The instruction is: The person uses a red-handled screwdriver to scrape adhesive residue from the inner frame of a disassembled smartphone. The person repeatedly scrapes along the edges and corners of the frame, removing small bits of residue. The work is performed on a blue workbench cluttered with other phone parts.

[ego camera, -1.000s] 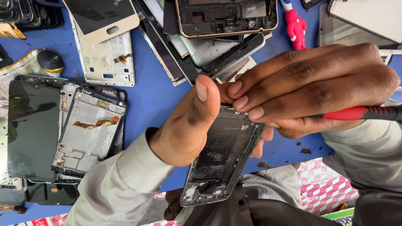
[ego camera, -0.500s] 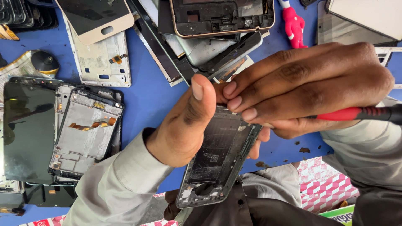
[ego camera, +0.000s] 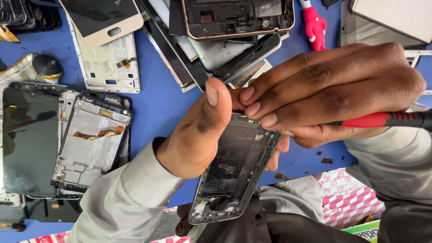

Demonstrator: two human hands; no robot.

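At frame centre, above blue bench (ego camera: 157, 108): stripped phone frame (ego camera: 234, 171), dark, scratched, tilted, lower end bare. Left hand (ego camera: 198, 135) grip closed on its upper edge; right hand (ego camera: 333, 94) grip closed on red-handled tool (ego camera: 382, 119), fingertips touching frame top.

screwdriver (ego camera: 387, 119) tip hidden under fingers, phone frame (ego camera: 234, 171) top covered

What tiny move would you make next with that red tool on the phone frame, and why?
Probably ease the red tool a little further along the top edge of the phone frame. The right hand has its fingertips pressed at that edge, while the left hand braces the frame from the side. The tool's tip is hidden.
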